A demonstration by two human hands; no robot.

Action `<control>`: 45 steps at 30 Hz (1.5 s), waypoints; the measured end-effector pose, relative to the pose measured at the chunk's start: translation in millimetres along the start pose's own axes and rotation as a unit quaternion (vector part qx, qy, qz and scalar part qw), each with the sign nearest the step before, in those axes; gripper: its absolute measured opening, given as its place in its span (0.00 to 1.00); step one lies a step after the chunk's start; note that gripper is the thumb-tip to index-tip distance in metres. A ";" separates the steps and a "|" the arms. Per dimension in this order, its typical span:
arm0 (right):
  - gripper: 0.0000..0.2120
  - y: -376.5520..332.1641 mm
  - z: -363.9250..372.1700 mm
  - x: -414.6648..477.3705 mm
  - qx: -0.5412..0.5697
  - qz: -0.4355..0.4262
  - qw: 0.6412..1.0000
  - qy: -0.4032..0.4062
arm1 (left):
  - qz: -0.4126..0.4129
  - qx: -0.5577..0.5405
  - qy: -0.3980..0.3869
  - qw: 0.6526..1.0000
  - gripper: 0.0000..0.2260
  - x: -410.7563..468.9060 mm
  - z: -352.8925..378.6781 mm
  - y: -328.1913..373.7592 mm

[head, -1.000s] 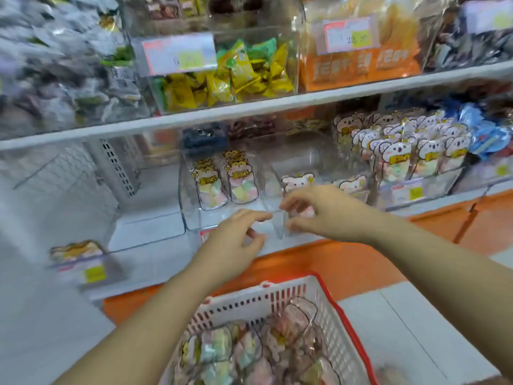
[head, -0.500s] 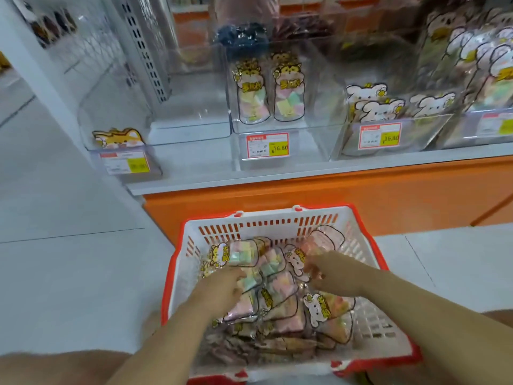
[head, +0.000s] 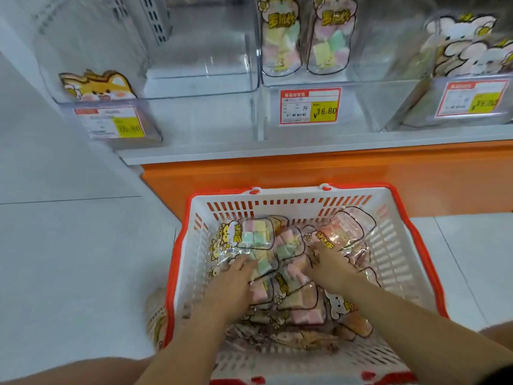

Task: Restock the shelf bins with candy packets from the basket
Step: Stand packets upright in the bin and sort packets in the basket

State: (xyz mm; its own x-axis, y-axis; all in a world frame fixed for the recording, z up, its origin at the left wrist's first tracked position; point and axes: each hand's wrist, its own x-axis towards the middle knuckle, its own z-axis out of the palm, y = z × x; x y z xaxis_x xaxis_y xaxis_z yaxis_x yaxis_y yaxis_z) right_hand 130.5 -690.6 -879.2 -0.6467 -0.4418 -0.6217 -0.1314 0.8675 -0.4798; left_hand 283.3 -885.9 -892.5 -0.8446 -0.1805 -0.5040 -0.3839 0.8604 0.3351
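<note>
Both arms are bare. Behind the fingers (head: 245, 263) of the left hand (head: 233, 284) and of the right hand (head: 330, 270), the wrists are uncovered, as are the left forearm (head: 191, 337) and the right forearm (head: 416, 326) down to the frame's lower edge. Further back from the fingers show a bare left leg (head: 69, 370) and a bare right leg (head: 498, 332). Below the right leg sits a dark patch (head: 503, 377), too blurred to name.

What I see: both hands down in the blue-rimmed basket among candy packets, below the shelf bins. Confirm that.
Wrong colour: the head view shows the basket rim red, not blue. Otherwise yes: left hand and right hand are in it among candy packets, below the shelf bins.
</note>
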 end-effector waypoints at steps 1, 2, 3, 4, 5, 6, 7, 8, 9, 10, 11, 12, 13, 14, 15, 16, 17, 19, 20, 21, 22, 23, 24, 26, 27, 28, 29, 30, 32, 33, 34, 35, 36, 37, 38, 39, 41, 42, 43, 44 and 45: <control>0.29 0.1 3.9 2.8 0.022 0.008 1.000 0.016 | 0.002 -0.010 0.009 1.000 0.31 1.7 1.0 -1.9; 0.30 0.5 7.6 5.5 0.039 0.012 0.999 0.025 | 0.003 -0.017 0.015 1.000 0.31 2.7 1.0 -3.0; 0.30 -0.1 9.9 6.6 0.061 0.020 0.998 0.026 | 0.006 -0.021 0.020 1.000 0.30 4.0 1.4 -4.2; 0.29 -0.4 11.5 7.7 0.074 0.028 0.997 0.018 | 0.008 -0.025 0.023 0.999 0.30 4.7 1.5 -5.0; 0.30 0.0 12.3 8.8 0.089 0.039 0.995 0.005 | 0.008 -0.028 0.024 0.999 0.29 5.3 1.9 -5.7; 0.32 0.9 12.3 10.4 0.099 0.045 0.994 -0.010 | 0.007 -0.030 0.025 0.999 0.29 5.4 1.6 -5.9; 0.35 0.5 10.3 10.8 0.112 0.056 0.992 -0.032 | 0.006 -0.034 0.026 0.999 0.28 5.5 1.8 -6.5; 0.36 -1.6 6.2 9.5 0.117 0.067 0.989 -0.062 | 0.006 -0.036 0.027 0.999 0.28 5.4 1.9 -6.6; 0.34 -4.2 1.0 8.2 0.112 0.075 0.986 -0.094 | 0.005 -0.037 0.027 0.999 0.28 5.2 2.1 -6.9; 0.30 -8.1 -5.9 4.7 0.097 0.078 0.984 -0.128 | 0.003 -0.039 0.026 0.999 0.28 3.9 1.4 -6.3; 0.24 -12.2 -14.0 -0.1 0.083 0.079 0.981 -0.157 | -0.002 -0.042 0.027 0.999 0.29 3.0 1.6 -6.0; 0.18 -16.2 -23.1 -5.5 0.067 0.073 0.980 -0.175 | -0.009 -0.048 0.033 0.998 0.29 1.6 2.0 -5.5; 0.14 -20.4 -32.1 -10.8 0.054 0.066 0.980 -0.180 | -0.021 -0.057 0.041 0.997 0.29 0.2 2.4 -4.9; 0.12 -24.9 -42.0 -15.5 0.047 0.060 0.980 -0.184 | -0.038 -0.070 0.050 0.996 0.30 -1.6 1.4 -3.8; 0.11 -28.3 -51.7 -18.4 0.051 0.058 0.980 -0.185 | -0.060 -0.086 0.061 0.993 0.32 -2.4 1.2 -3.6; 0.11 -30.6 -61.0 -19.3 0.056 0.049 0.981 -0.179 | -0.085 -0.106 0.071 0.988 0.34 -3.0 0.5 -3.4; 0.10 -33.2 -69.5 -19.8 0.067 0.040 0.983 -0.167 | -0.115 -0.133 0.078 0.981 0.35 -3.5 -0.6 -3.5; 0.06 -38.7 -85.6 -21.4 0.127 0.028 0.983 -0.129 | -0.171 -0.206 0.094 0.959 0.35 -3.6 -3.5 -3.9; 0.05 -39.3 -89.7 -21.6 0.158 0.028 0.981 -0.111 | -0.192 -0.235 0.102 0.947 0.34 -3.7 -5.6 -3.6; 0.05 -39.3 -92.2 -22.6 0.187 0.029 0.977 -0.102 | -0.210 -0.255 0.109 0.937 0.34 -3.5 -8.3 -3.2; 0.05 -39.7 -92.6 -23.8 0.212 0.031 0.971 -0.101 | -0.225 -0.273 0.116 0.928 0.33 -4.0 -11.4 -2.2; 0.07 -40.1 -90.3 -23.9 0.243 0.027 0.965 -0.098 | -0.238 -0.289 0.121 0.919 0.32 -3.2 -12.3 -1.8; 0.12 -39.0 -86.9 -22.5 0.271 0.024 0.958 -0.089 | -0.250 -0.306 0.124 0.910 0.32 -3.0 -13.4 -0.7; 0.28 -35.4 -77.1 -18.5 0.313 0.032 0.947 -0.069 | -0.269 -0.347 0.130 0.889 0.29 -0.3 -12.3 0.1; 0.29 -35.2 -73.2 -17.8 0.329 0.036 0.941 -0.063 | -0.274 -0.372 0.132 0.877 0.27 1.7 -10.8 -0.5; 0.26 -33.7 -69.9 -15.9 0.345 0.042 0.936 -0.059 | -0.277 -0.397 0.132 0.865 0.24 2.1 -10.8 -0.1; 0.22 -31.2 -66.3 -13.2 0.370 0.050 0.926 -0.058 | -0.278 -0.417 0.128 0.856 0.22 2.6 -11.3 0.3; 0.20 -29.9 -63.5 -11.6 0.399 0.061 0.913 -0.059 | -0.281 -0.436 0.122 0.846 0.20 2.6 -11.8 0.4; 0.16 -32.4 -60.8 -10.4 0.455 0.077 0.886 -0.053 | -0.286 -0.480 0.096 0.824 0.19 2.6 -15.3 0.2; 0.15 -33.9 -59.4 -9.6 0.480 0.080 0.872 -0.050 | -0.287 -0.506 0.075 0.810 0.20 2.3 -18.7 0.1; 0.16 -37.1 -59.1 -10.4 0.491 0.078 0.866 -0.048 | -0.285 -0.529 0.054 0.798 0.20 1.0 -22.8 -0.9; 0.20 -41.2 -59.3 -12.4 0.497 0.076 0.863 -0.047 | -0.279 -0.550 0.035 0.786 0.20 -0.2 -27.0 -2.2; 0.30 -41.5 -58.7 -12.5 0.492 0.069 0.866 -0.048 | -0.271 -0.561 0.018 0.782 0.20 -1.5 -31.0 -3.1; 0.43 -41.9 -58.5 -14.0 0.479 0.065 0.874 -0.050 | -0.262 -0.567 0.006 0.781 0.18 -3.0 -34.6 -3.3; 0.50 -41.6 -59.1 -15.9 0.467 0.057 0.881 -0.052 | -0.250 -0.569 -0.011 0.783 0.16 -4.9 -39.1 -1.7; 0.50 -42.4 -60.4 -19.5 0.460 0.044 0.885 -0.059 | -0.240 -0.572 -0.029 0.784 0.14 -8.2 -46.7 3.1; 0.35 -47.7 -63.6 -30.9 0.454 0.013 0.888 -0.070 | -0.226 -0.589 -0.055 0.774 0.14 -12.7 -58.9 12.1; 0.29 -51.0 -65.6 -38.5 0.452 0.003 0.889 -0.075 | -0.216 -0.606 -0.059 0.763 0.16 -14.3 -63.7 15.8; 0.25 -53.4 -67.6 -46.0 0.455 -0.008 0.886 -0.081 | -0.206 -0.636 -0.058 0.741 0.18 -15.2 -68.6 19.1; 0.22 -55.0 -70.2 -53.1 0.459 -0.017 0.884 -0.087 | -0.192 -0.667 -0.057 0.718 0.19 -17.7 -76.1 24.2; 0.18 -57.2 -73.8 -60.7 0.465 -0.029 0.880 -0.090 | -0.172 -0.693 -0.053 0.698 0.17 -21.5 -85.4 30.5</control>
State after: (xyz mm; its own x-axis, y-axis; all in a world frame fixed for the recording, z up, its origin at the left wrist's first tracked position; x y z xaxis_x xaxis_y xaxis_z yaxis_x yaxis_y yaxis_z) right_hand 121.8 -696.6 -768.3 -0.5179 -0.5809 -0.6279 0.5656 0.3182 -0.7608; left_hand 257.9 -896.4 -803.4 -0.6087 -0.1637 -0.7763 -0.6115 -0.5266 0.5906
